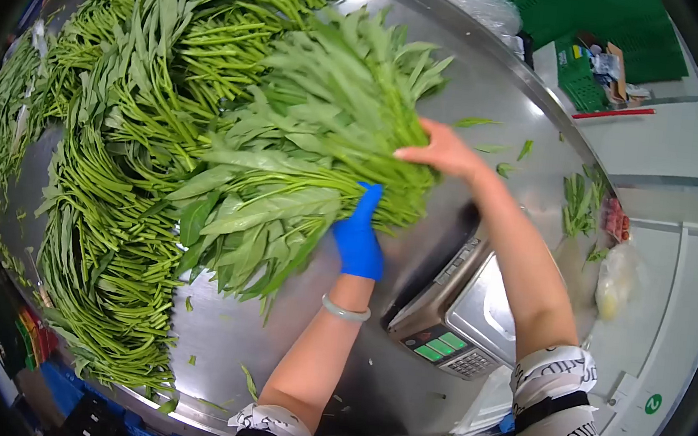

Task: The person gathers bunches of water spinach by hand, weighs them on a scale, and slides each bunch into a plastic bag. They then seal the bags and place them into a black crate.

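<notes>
A large bunch of water spinach [324, 123], long leaves spread to the left and cut stems to the right, is between my two hands above the metal table. My left hand [359, 240], in a blue glove with a pale bangle at the wrist, grips the bunch's near side; its thumb shows, the other fingers are under the leaves. From the right, my bare right hand [444, 150] closes round the stem ends, thumb on top and fingertips hidden behind the stems. Heaps of more water spinach [128, 197] lie to the left, touching the bunch's leaves.
A digital scale [457, 312] with green displays stands right of my left hand. Loose leaves [505, 167] are scattered on the steel tabletop [479, 88]. Farther right are a small pile of stems [579, 205] and a plastic bag [617, 282]. A green crate [579, 76] sits beyond the rim.
</notes>
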{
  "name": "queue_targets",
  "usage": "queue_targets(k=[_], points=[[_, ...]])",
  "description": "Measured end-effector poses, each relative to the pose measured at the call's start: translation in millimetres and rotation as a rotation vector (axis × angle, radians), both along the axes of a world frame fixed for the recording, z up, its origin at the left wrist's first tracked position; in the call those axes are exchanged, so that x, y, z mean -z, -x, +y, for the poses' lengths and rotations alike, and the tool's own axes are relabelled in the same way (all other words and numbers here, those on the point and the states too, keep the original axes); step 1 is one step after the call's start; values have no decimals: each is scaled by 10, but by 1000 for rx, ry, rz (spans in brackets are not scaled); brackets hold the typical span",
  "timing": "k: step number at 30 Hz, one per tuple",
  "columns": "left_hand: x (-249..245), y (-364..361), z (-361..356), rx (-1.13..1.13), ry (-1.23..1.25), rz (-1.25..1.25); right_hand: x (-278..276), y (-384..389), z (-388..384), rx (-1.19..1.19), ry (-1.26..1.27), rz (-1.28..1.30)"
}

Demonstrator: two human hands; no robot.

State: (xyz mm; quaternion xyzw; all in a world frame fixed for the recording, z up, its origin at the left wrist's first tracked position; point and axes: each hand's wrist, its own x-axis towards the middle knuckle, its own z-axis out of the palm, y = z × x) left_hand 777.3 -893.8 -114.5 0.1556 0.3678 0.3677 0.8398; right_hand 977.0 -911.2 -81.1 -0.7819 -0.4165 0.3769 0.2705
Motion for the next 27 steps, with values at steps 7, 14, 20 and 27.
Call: queue_targets(k=[7, 14, 20, 27], points=[[-683, 521, -290, -46, 29, 122, -554, 915, -475, 163, -188, 325], [-1309, 2011, -829, 44, -59, 184, -1341, 1900, -835, 152, -219, 485], [-508, 3485, -856, 209, 258, 490, -22, 2622, -1220, 371, -93, 75], [-757, 4116, -1082, 178, 148, 338, -102, 2655, -1363, 441, -168, -204]])
